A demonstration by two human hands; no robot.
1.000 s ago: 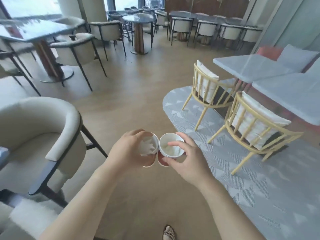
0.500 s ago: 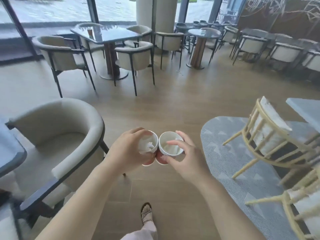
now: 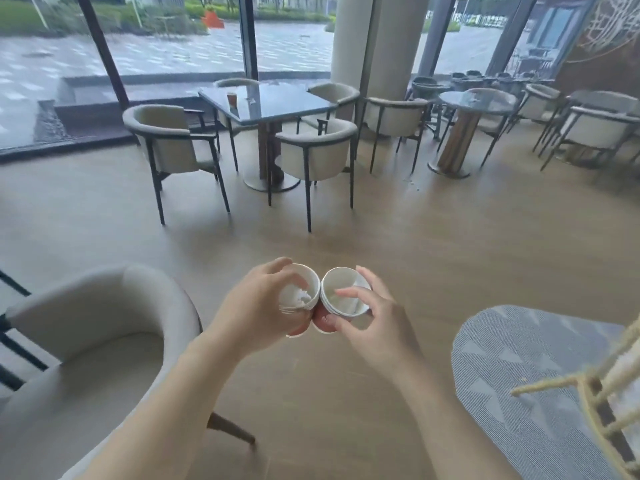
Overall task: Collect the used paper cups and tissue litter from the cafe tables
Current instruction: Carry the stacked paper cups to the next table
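My left hand (image 3: 258, 313) grips a stack of paper cups (image 3: 300, 294) with crumpled white tissue inside. My right hand (image 3: 374, 323) grips a second stack of paper cups (image 3: 343, 296), white inside and reddish outside. Both stacks are held side by side in front of me, their sides touching. Far ahead, a brown paper cup (image 3: 231, 99) stands on a square glass table (image 3: 277, 109), with a small white tissue scrap (image 3: 251, 99) lying beside it.
Cream armchairs (image 3: 169, 140) ring the glass table. Another cream armchair (image 3: 86, 341) sits close at my lower left. A round table (image 3: 476, 103) stands at the right back. A grey rug (image 3: 519, 368) and a rope-wrapped chair frame (image 3: 595, 393) are at the lower right. Wooden floor lies between.
The view has swung left: the rug and yellow chairs slid off to the right and the glass table with the cup came to the centre. Both hands kept their cups.
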